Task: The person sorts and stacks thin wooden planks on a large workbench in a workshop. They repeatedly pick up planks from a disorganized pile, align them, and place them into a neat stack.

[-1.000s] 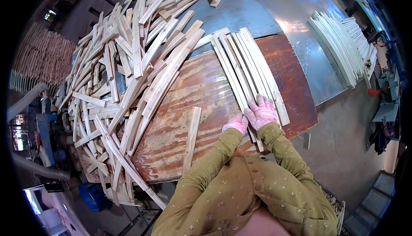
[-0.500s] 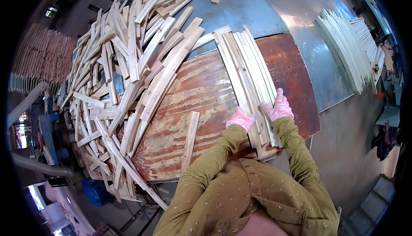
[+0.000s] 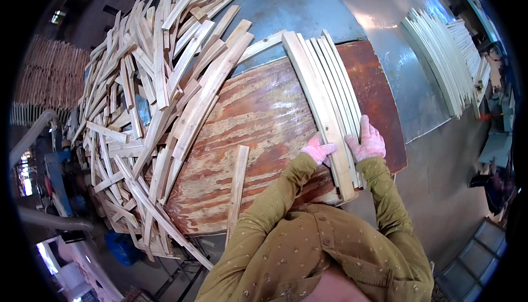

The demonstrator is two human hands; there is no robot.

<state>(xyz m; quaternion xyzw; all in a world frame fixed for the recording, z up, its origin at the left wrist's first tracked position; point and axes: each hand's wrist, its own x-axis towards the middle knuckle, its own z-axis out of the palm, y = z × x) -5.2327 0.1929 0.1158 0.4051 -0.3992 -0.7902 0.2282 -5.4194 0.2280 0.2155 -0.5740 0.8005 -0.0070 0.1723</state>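
Observation:
A row of pale wooden slats (image 3: 334, 87) lies lengthwise in front of me on a worn reddish-brown board. At the row's left side, my left hand (image 3: 318, 150), in a pink-and-white glove, is closed on a wider slat (image 3: 313, 98) with its thumb on top; its other fingers are partly hidden. My right hand (image 3: 367, 140), gloved alike, grips the right side of the row, with the outer slats between thumb and fingers. Thin dark gaps separate the narrower slats. Their far ends are uneven.
A tangled heap of wooden slats (image 3: 159, 76) covers the left side. A single short slat (image 3: 237, 186) lies on the brown board (image 3: 247, 120) left of my hands. Stacked slats (image 3: 440, 63) stand on the metal tabletop (image 3: 388, 43) at the right. A blue container (image 3: 123, 247) is below left.
Both hands have shifted slightly right with the slats. The row is narrower, its left slats drawn together so one wide slat shows on that side. My left thumb now lies across that slat.

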